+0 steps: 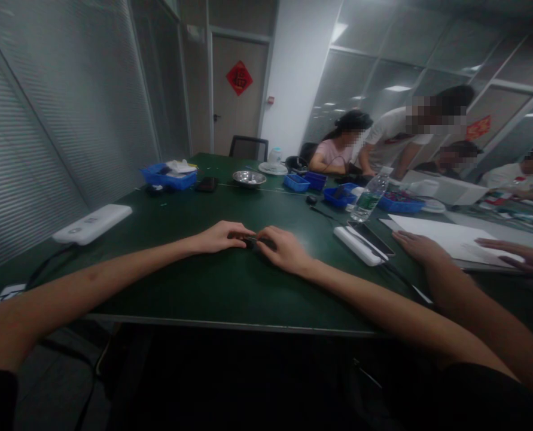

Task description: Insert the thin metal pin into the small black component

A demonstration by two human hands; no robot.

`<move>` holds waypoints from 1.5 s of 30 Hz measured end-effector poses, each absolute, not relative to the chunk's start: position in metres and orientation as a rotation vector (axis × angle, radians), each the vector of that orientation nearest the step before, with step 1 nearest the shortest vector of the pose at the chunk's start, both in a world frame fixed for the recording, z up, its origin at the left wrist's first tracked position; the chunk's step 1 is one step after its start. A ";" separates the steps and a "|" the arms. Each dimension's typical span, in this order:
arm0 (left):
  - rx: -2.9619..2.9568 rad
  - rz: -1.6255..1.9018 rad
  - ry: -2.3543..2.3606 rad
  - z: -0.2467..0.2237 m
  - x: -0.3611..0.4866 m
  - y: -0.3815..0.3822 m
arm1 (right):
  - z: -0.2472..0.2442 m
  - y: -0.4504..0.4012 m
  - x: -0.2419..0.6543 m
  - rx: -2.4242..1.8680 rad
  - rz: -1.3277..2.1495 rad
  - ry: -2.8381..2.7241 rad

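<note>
Both of my hands meet over the middle of the green table (194,287). My left hand (221,237) has its thumb and fingers closed on the left side of a small dark object (250,242). From the right, my right hand (284,248) is closed round the same object, fingers bent and nearly touching those of the left. The object is mostly hidden by the fingers and too small to name. Beyond the hands stands a metal bowl (249,179) with small pale pieces in it.
White power banks lie left (93,224) and right (356,245), the right one beside a phone (370,237). A water bottle (370,197) stands behind it. Blue trays (170,178) line the back. Another person's hands rest on white paper (445,236) at right.
</note>
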State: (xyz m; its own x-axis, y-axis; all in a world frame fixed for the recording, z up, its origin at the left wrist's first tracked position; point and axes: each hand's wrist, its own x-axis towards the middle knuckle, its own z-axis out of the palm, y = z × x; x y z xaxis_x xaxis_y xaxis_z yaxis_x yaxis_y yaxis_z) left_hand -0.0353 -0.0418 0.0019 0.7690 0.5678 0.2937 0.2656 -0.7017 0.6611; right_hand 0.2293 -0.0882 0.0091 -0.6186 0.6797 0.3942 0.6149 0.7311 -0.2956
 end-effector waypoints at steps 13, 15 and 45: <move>2.492 0.700 0.976 -0.002 -0.049 -0.028 | 0.008 -0.078 0.232 -1.371 0.197 -2.250; 2.516 0.704 1.070 -0.002 -0.058 -0.018 | 0.009 -0.079 0.232 -1.361 0.210 -2.256; 2.312 0.961 1.806 -0.011 -0.182 0.059 | 0.005 -0.078 0.233 -1.282 0.180 -2.319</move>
State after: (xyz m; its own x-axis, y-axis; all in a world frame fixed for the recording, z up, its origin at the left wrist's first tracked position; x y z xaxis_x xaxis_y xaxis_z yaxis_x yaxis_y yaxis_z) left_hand -0.1822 0.0591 -0.0110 0.1225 0.8926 0.4339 0.8586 -0.3146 0.4048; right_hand 0.2334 -0.0780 0.0053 -0.4454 0.8257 0.3463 0.7624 0.5525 -0.3369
